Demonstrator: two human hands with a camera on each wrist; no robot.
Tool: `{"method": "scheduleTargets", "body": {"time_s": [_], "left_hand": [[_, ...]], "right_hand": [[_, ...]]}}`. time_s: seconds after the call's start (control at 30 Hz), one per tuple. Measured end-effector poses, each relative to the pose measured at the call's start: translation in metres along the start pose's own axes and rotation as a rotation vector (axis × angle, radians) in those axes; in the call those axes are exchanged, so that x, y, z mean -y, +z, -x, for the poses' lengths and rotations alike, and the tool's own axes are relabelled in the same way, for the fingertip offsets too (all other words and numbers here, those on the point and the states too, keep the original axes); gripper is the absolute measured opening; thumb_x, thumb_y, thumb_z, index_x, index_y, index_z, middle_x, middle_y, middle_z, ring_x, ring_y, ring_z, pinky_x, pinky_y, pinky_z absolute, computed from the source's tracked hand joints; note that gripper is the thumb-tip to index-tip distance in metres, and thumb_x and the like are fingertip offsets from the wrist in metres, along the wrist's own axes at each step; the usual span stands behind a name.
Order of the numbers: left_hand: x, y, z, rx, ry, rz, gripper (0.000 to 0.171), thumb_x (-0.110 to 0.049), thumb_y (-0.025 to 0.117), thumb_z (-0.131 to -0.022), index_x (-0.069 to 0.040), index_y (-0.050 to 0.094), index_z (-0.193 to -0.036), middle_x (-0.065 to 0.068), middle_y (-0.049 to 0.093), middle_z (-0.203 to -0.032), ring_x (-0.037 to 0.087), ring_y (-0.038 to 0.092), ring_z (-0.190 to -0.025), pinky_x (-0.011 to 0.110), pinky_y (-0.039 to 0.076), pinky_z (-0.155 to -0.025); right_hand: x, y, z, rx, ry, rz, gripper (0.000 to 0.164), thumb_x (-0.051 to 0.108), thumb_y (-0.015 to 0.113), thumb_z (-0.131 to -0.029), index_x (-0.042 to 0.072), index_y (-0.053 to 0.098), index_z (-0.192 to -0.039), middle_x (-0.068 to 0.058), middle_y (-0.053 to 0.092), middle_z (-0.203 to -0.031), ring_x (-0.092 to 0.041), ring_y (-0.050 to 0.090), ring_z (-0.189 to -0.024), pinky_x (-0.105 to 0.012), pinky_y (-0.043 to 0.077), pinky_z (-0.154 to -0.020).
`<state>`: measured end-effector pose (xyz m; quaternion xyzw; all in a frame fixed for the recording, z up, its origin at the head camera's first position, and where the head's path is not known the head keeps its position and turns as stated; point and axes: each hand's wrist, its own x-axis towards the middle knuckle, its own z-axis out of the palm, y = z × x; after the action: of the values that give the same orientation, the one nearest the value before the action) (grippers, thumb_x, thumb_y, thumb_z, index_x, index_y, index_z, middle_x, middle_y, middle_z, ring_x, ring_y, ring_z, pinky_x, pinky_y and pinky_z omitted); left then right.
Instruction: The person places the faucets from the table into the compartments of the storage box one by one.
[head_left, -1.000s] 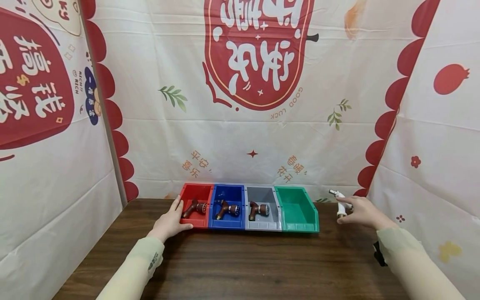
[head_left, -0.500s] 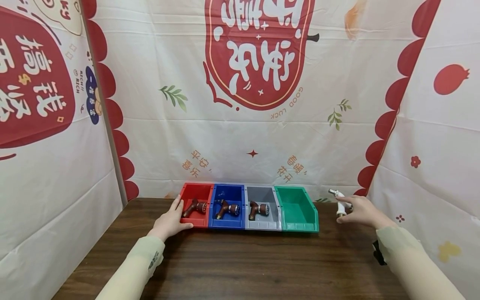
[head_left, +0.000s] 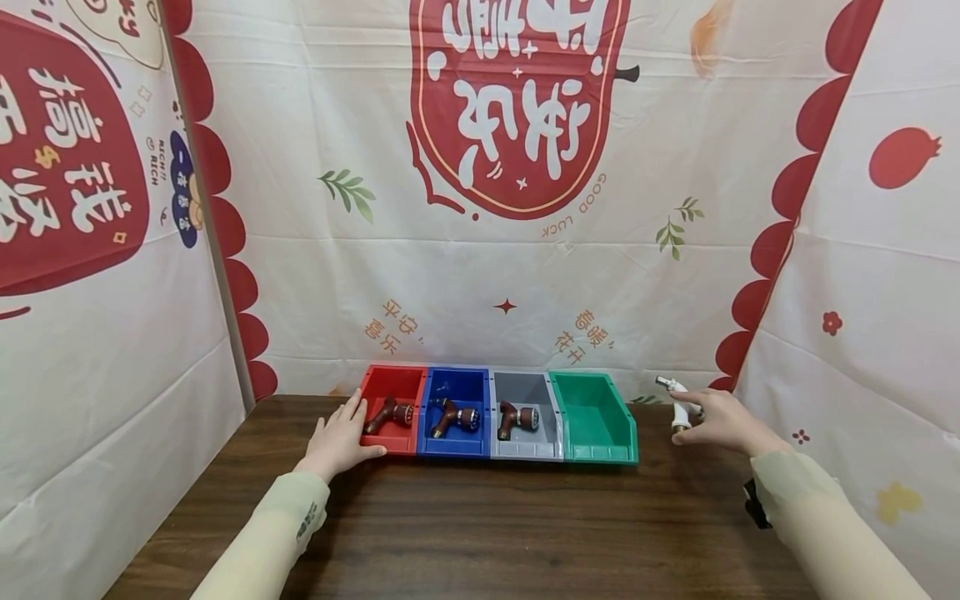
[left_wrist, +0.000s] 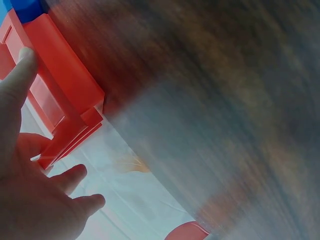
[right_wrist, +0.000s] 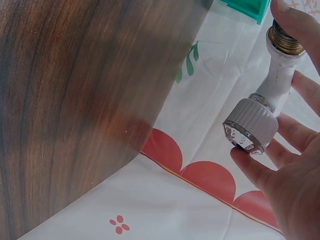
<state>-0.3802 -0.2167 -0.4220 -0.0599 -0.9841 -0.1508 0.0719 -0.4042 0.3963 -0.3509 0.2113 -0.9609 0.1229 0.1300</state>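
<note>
In the head view my left hand rests against the left end of a row of joined bins, its thumb across the front of the red bin. The left wrist view shows its other fingers spread, one against the bin's side. One brown tap apiece lies in the red bin, the blue bin and the grey bin. To the right of the green bin, my right hand holds a white tap, thumb at the brass threaded end and fingers behind it.
The bins stand along the back of a dark wooden table. White printed cloth hangs behind them and at both sides. The table's right edge lies close to my right hand.
Both hands stay almost where they were. The white tap, still in my right hand, has shifted very slightly to the left and up.
</note>
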Motion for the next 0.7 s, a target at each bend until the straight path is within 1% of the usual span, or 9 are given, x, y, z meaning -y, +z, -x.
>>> {"method": "scheduleTargets", "body": {"time_s": [0.13, 0.3, 0.43, 0.53, 0.7], "left_hand": [[0.0, 0.0, 0.0, -0.001, 0.004, -0.002, 0.1, -0.047, 0.077, -0.078, 0.004, 0.028, -0.149, 0.021, 0.015, -0.158, 0.046, 0.027, -0.138, 0.069, 0.017, -0.106], [0.001, 0.001, 0.0, 0.003, 0.002, 0.0, 0.1, -0.047, 0.076, -0.078, 0.004, 0.028, -0.15, 0.021, 0.015, -0.158, 0.045, 0.029, -0.137, 0.07, 0.016, -0.106], [0.002, 0.001, 0.0, 0.007, 0.0, -0.003, 0.1, -0.048, 0.076, -0.078, 0.003, 0.029, -0.15, 0.021, 0.015, -0.159, 0.046, 0.032, -0.135, 0.07, 0.016, -0.106], [0.002, 0.001, 0.0, 0.006, 0.003, -0.006, 0.1, -0.048, 0.076, -0.078, 0.003, 0.029, -0.15, 0.021, 0.015, -0.159, 0.046, 0.033, -0.135, 0.07, 0.016, -0.106], [0.001, 0.0, -0.001, 0.004, 0.006, -0.005, 0.1, -0.048, 0.076, -0.078, 0.004, 0.029, -0.149, 0.021, 0.016, -0.158, 0.046, 0.033, -0.135, 0.071, 0.017, -0.105]], "right_hand": [[0.002, -0.002, -0.001, 0.005, -0.004, -0.005, 0.08, 0.036, 0.088, -0.065, -0.003, 0.06, -0.129, -0.009, 0.061, -0.092, -0.022, 0.049, -0.079, -0.034, 0.044, -0.063], [0.003, -0.004, -0.001, 0.006, 0.002, -0.003, 0.08, 0.036, 0.088, -0.065, -0.003, 0.06, -0.129, -0.007, 0.061, -0.09, -0.022, 0.048, -0.079, -0.034, 0.044, -0.062], [0.004, -0.006, -0.004, 0.018, 0.017, -0.01, 0.082, 0.039, 0.087, -0.065, -0.003, 0.059, -0.13, -0.008, 0.062, -0.092, -0.023, 0.047, -0.081, -0.033, 0.044, -0.062], [0.005, -0.009, -0.006, 0.023, 0.021, -0.017, 0.082, 0.038, 0.088, -0.065, -0.003, 0.058, -0.13, -0.008, 0.063, -0.092, -0.023, 0.047, -0.08, -0.033, 0.045, -0.061], [0.006, -0.012, -0.008, 0.031, 0.018, -0.018, 0.081, 0.036, 0.087, -0.066, -0.004, 0.058, -0.13, -0.004, 0.06, -0.084, -0.021, 0.046, -0.077, -0.031, 0.043, -0.058]]}}
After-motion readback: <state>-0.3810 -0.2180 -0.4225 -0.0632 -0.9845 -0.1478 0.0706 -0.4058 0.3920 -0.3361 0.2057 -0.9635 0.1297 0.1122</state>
